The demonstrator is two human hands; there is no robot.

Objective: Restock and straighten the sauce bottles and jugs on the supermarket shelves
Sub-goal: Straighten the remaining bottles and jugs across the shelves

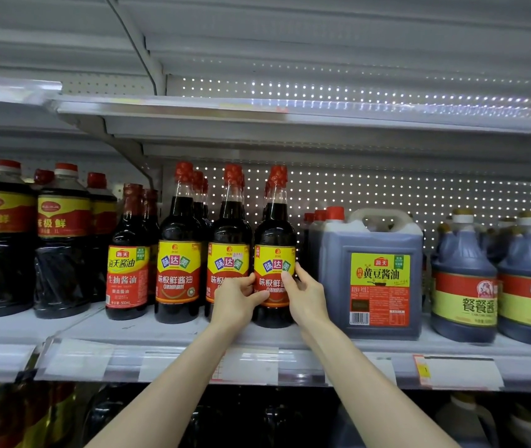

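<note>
A dark soy sauce bottle (274, 234) with a red cap and yellow-red label stands upright near the front of the middle shelf (173, 333). Both hands hold it at label height: my left hand (236, 300) grips its left side, and my right hand (304, 294) curls round its right side. Two matching bottles, one (229, 227) just left and another (178, 247) further left, stand in the same front row, with more behind them. A large square jug (375, 273) of dark sauce stands right of the held bottle.
Big round dark bottles (60, 240) fill the shelf's left end, with a smaller bottle (127, 266) beside them. Squat blue-tinted jugs (464, 279) stand at the right. The shelf above (290, 114) shows no goods. Price tags line the front rail (257, 363); more bottles sit below.
</note>
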